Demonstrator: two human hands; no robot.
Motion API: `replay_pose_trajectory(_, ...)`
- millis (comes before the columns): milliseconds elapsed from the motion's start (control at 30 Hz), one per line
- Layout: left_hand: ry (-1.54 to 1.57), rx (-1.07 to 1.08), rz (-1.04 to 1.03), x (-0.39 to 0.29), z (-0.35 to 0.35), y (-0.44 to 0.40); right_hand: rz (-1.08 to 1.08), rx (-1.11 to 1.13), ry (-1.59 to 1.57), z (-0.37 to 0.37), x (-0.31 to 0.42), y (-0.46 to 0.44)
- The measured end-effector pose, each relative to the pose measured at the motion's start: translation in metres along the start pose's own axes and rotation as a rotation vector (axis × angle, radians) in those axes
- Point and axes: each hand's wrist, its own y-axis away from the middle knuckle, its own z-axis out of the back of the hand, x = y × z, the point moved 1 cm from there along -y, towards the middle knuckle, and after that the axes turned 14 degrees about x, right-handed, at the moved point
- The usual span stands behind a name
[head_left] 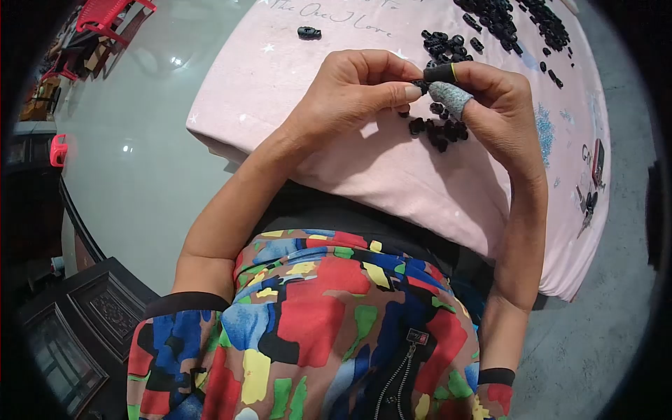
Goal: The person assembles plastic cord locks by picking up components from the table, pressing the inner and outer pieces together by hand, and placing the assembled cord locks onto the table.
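Over the pink cloth, my left hand and my right hand meet at their fingertips. Between them they pinch a small black piece, mostly hidden by the fingers. A grey wrap covers my right thumb, and a black band sits on my right index finger. Below the fingers lies a small cluster of black pieces. Behind my hands is a larger group of black pieces. One black piece lies alone to the left of them.
More black pieces spread over the cloth's far right. Tiny blue beads or a blue print show at the right, with a dark red object and scissors near the edge. Red plastic chairs stand far left.
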Motion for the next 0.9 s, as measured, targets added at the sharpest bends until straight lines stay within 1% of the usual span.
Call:
replay_pose_trajectory(267,-0.019,0.016,0.009,-0.002,0.001,0.002,0.041,0.017,0.05,0.001,-0.003,0.001)
replay_pose_trajectory(367,-0.043,0.012,0.012,0.001,0.001,0.001,0.047,-0.003,0.146,-0.001,0.004,0.002)
replay_pose_trajectory(467,-0.058,0.002,0.007,0.004,0.001,-0.001,-0.006,0.001,0.157,-0.002,0.008,0.004)
replay_pose_trajectory(567,-0.045,-0.009,-0.01,0.007,0.0,-0.002,0.159,-0.049,0.491,-0.006,0.015,0.003)
replay_pose_trajectory(667,-0.011,-0.012,-0.017,0.007,-0.001,-0.003,0.094,-0.1,0.349,-0.007,0.011,0.003)
replay_pose_trajectory(767,0.002,-0.003,0.007,0.005,-0.001,-0.002,0.009,-0.047,0.157,-0.003,0.007,0.002)
replay_pose_trajectory(867,0.011,-0.006,0.02,0.002,-0.001,-0.001,-0.084,0.01,0.048,0.001,0.007,0.001)
replay_pose_trajectory(900,0.017,-0.009,0.019,0.002,-0.001,-0.001,-0.052,0.001,0.043,0.001,0.005,0.001)
